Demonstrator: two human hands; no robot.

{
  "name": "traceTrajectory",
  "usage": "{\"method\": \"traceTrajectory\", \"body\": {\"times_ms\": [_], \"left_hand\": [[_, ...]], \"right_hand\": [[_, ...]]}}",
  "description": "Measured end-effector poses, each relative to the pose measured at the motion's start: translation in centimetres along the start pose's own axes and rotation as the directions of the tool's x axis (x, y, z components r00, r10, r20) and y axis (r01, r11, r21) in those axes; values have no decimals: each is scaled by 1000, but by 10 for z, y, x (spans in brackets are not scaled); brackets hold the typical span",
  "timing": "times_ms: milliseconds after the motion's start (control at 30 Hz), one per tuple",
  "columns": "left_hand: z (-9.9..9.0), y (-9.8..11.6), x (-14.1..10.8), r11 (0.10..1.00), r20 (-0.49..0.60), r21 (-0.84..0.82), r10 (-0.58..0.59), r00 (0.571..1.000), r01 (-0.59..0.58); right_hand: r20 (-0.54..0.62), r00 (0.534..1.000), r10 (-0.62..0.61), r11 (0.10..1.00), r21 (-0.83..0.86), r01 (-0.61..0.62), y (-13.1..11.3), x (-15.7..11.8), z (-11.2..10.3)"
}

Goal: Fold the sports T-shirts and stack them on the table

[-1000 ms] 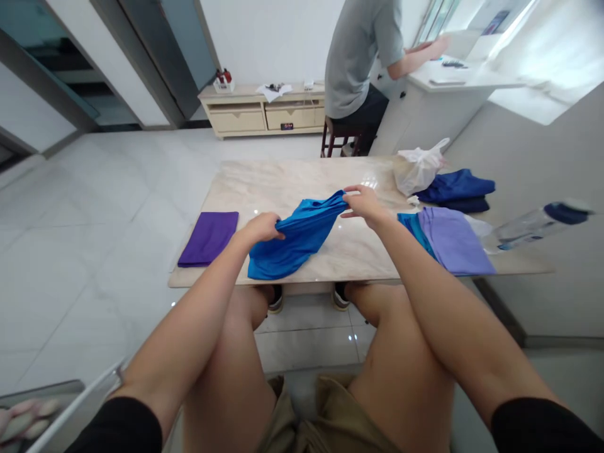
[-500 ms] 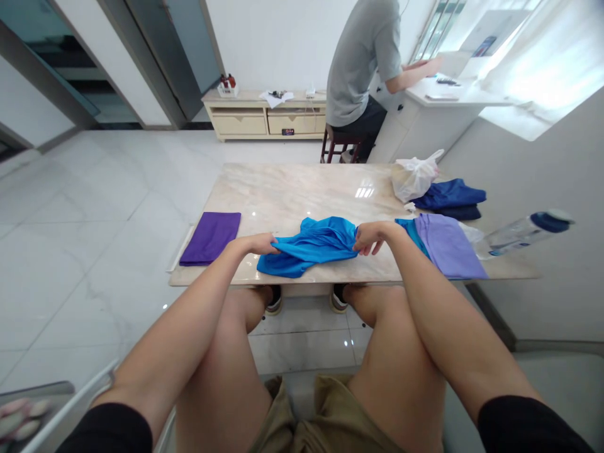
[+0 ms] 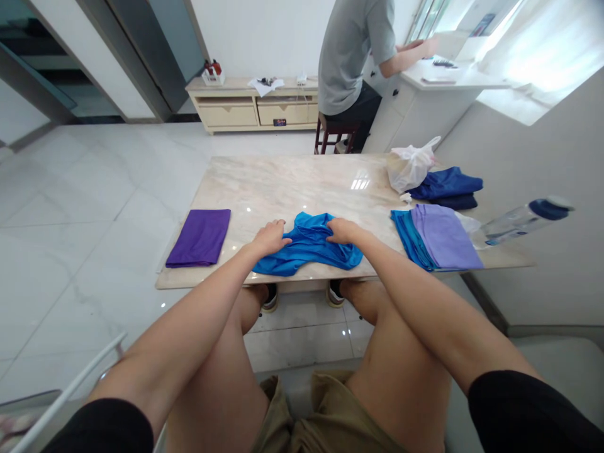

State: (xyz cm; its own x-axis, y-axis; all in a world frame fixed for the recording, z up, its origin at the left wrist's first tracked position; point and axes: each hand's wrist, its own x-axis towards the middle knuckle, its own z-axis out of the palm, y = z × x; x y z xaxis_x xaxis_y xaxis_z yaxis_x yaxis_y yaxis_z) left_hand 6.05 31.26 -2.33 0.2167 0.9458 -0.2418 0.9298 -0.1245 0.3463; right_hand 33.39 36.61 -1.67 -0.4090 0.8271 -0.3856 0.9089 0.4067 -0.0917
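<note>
A crumpled bright blue cloth (image 3: 311, 248) lies bunched near the front edge of the marble-patterned table (image 3: 283, 182). My left hand (image 3: 272, 236) rests at its left end, thumb and fingers apart, with the thumb touching the fabric. At the upper right of the cloth, my right hand (image 3: 343, 231) has curled fingers closed on a fold; the fingertips are partly lost in the fabric. A folded purple cloth (image 3: 199, 238) sits flat at the table's left end. To the right are a folded teal-blue cloth (image 3: 411, 239) and a folded lavender cloth (image 3: 443, 236), side by side and overlapping.
At the back right of the table are a white plastic bag (image 3: 409, 170) and dark blue fabric (image 3: 446, 184). A clear bottle with a blue cap (image 3: 521, 221) stands at the right end. Beyond the table, a person in grey (image 3: 356, 60) sits at a white counter.
Before, both hands held the blue cloth stretched between them. Now they are closer together, the cloth is more bunched, and my left hand's fingers have spread.
</note>
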Motion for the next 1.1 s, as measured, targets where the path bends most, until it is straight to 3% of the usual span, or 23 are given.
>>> {"method": "traceTrajectory", "body": {"times_ms": [133, 233, 333, 467, 567, 633, 733, 833, 1000, 1100], "left_hand": [[16, 13, 15, 998, -4, -67, 14, 1000, -14], [17, 20, 22, 993, -9, -116, -10, 1000, 9], [3, 27, 25, 985, -62, -170, 10, 998, -20], [-31, 35, 21, 972, -189, -224, 32, 981, -75], [-51, 31, 12, 970, -287, -211, 54, 956, -118], [-57, 23, 6, 975, -301, -184, 65, 951, -124], [-58, 12, 2, 978, -267, -173, 71, 961, -120], [-56, 6, 2, 976, -264, -168, 89, 960, -136], [-58, 1, -2, 980, -262, -148, 94, 961, -136], [-59, -6, -6, 991, -184, -90, 78, 980, -96]], "right_hand": [[-16, 1000, -6, 1000, 9, 6, 4, -6, -9], [-75, 997, 5, 1000, 21, -3, 9, -15, -19], [-131, 991, 37, 998, 62, -29, 17, -25, -25], [-117, 980, 160, 983, 106, -148, 28, -32, -27], [-133, 948, 288, 953, 133, -270, 34, -35, -28], [-154, 939, 307, 943, 182, -278, 34, -37, -30], [-39, 994, 105, 960, 264, -92, 24, -41, -32], [108, 982, -153, 954, 276, 118, 6, -41, -28], [81, 985, -151, 989, 18, 150, -24, -29, -19], [132, 978, -163, 986, -24, 167, -32, -26, -20]]}}
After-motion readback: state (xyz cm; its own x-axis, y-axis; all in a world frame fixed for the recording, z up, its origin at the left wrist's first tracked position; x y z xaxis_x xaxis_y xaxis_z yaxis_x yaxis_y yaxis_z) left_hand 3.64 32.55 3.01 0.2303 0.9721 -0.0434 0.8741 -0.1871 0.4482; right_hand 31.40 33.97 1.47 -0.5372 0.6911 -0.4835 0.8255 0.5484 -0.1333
